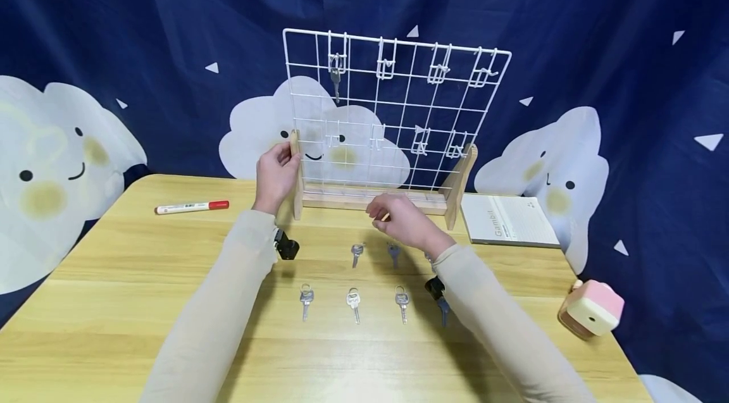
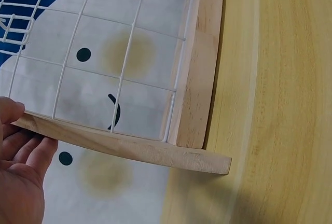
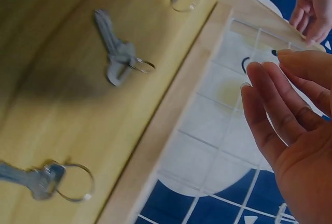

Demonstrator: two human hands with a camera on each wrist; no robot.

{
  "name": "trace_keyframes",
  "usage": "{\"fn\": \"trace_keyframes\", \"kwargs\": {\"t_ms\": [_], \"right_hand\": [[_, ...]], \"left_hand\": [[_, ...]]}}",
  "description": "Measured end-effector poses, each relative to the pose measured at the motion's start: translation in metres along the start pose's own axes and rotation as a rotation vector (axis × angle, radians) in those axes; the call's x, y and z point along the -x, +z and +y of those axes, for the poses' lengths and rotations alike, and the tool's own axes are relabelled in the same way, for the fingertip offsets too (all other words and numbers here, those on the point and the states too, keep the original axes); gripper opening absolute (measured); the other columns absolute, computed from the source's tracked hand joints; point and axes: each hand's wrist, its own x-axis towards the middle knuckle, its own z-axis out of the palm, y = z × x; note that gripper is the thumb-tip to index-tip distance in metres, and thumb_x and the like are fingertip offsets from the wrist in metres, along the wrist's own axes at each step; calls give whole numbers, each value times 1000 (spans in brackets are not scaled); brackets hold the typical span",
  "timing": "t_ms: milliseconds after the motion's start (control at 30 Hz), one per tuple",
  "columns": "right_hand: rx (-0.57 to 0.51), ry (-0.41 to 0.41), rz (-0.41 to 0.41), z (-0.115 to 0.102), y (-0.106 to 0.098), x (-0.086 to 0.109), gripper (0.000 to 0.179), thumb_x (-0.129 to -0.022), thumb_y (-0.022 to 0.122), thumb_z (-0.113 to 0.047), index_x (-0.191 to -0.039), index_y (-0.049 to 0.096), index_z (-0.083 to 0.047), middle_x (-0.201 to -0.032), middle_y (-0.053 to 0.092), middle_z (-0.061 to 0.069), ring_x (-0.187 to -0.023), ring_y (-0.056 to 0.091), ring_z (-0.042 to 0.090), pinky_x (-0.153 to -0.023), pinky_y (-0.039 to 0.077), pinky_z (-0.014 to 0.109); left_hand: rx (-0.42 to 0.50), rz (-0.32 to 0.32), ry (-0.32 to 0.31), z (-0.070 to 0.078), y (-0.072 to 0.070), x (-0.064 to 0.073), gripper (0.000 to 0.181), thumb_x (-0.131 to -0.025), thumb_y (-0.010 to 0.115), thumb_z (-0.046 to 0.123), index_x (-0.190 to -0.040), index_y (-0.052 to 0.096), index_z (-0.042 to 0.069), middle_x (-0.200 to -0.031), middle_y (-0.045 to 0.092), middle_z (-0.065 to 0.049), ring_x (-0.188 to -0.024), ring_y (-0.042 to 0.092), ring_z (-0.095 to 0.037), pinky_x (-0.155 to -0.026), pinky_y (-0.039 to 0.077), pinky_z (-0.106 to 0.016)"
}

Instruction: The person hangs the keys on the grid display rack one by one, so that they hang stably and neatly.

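Observation:
A white wire grid rack (image 1: 376,101) stands upright in a wooden base, with hooks in two rows. My left hand (image 1: 276,176) grips its left wooden side post (image 2: 119,145), thumb on one side and fingers on the other. From the upper left hook hangs a key (image 1: 336,81). My right hand (image 1: 403,219) is in front of the base, fingers loosely bent with nothing between them. Below it, several keys with rings lie on the table, among them a back-row key (image 1: 357,254) and a front-row key (image 1: 306,302). My right forearm partly covers the rightmost ones.
A red-capped marker (image 1: 192,207) lies at the left of the wooden table (image 1: 131,327). Right of the rack is a notebook (image 1: 509,219), and a pink and cream pencil sharpener (image 1: 592,309) sits near the right edge. A blue cloud-print curtain (image 1: 171,42) hangs behind.

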Motion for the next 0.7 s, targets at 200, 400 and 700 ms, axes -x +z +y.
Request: {"fn": "trace_keyframes", "kwargs": {"t_ms": [200,400,700], "right_hand": [[-50,29,-76,6,15,4,21,-87,68,5,-108,66,3,-102,68,15,-93,64,21,-86,56,33],[-60,16,-105,11,25,6,24,-84,66,9,-108,67,4,-100,68,14,-93,64,21,-86,55,30],[-28,57,-123,18,42,7,29,-81,65,14,-107,67,2,-99,67,8,-91,63,19,-85,55,26]], "left_hand": [[9,-15,2,-2,1,0,40,-98,59,9,-136,54,-3,-135,56,-21,-123,55,-27,-102,46,-25],[8,-11,-1,-2,1,-1,39,-98,59,8,-136,54,-3,-134,56,-20,-123,54,-27,-103,47,-26],[15,-19,-9,-2,-1,-1,39,-98,57,5,-136,54,-4,-135,55,-22,-125,54,-28,-103,45,-25]]}}
